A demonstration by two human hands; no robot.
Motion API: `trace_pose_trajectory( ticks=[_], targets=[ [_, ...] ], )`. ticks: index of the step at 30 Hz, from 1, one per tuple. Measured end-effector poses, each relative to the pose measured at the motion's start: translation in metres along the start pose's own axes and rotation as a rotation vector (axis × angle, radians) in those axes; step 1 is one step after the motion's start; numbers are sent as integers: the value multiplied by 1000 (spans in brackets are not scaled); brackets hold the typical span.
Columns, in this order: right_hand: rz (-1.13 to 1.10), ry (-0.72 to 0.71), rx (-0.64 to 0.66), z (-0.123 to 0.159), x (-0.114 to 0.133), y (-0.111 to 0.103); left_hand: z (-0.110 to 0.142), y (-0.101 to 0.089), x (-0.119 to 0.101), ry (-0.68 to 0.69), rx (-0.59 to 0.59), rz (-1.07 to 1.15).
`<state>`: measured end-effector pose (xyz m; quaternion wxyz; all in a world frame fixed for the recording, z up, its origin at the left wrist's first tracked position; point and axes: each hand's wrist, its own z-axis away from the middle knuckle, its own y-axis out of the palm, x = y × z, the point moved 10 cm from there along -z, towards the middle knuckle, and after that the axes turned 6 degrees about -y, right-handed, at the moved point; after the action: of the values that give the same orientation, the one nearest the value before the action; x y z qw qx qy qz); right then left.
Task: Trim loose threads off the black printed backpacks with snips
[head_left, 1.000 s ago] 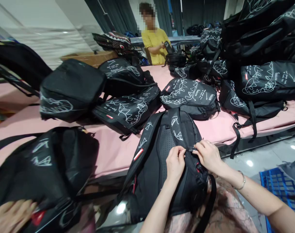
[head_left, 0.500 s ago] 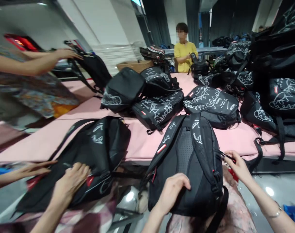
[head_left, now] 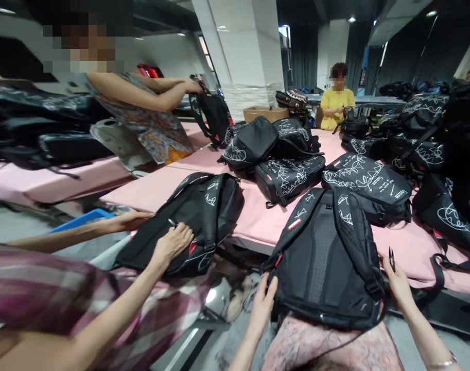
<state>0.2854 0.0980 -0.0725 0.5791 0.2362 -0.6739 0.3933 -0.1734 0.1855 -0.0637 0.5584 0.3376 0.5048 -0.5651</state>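
Observation:
A black backpack (head_left: 315,268) rests on my lap against the table edge, its back panel and white-patterned shoulder straps facing up. My left hand (head_left: 263,296) grips its lower left side, thumb in front and the other fingers partly hidden behind the edge. At the bag's right side, my right hand (head_left: 396,278) is closed around small black thread snips (head_left: 391,259), their points upward. Some of the right fingers are hidden by the bag.
A co-worker's hand (head_left: 175,242) on the left lies on another black backpack (head_left: 184,226). Several patterned backpacks (head_left: 291,175) are piled across the pink table (head_left: 250,206). Another person (head_left: 142,103) stands at far left holding a bag, and one in yellow (head_left: 337,103) works behind.
My left hand has gone from the back panel to the bag's left side. My right hand has turned the snips upward. The view has swung left, showing more of the co-workers.

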Motion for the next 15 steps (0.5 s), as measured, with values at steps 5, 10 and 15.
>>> trace_pose_trajectory(
  ticks=[5,10,15],
  targets=[
    [-25,34,16,-12,5,-14,42,35,-9,67,191,-32],
    [5,46,49,-6,11,-19,64,37,-21,231,184,-232],
    [60,7,75,-7,15,-14,66,7,-18,337,66,-415]
  ],
)
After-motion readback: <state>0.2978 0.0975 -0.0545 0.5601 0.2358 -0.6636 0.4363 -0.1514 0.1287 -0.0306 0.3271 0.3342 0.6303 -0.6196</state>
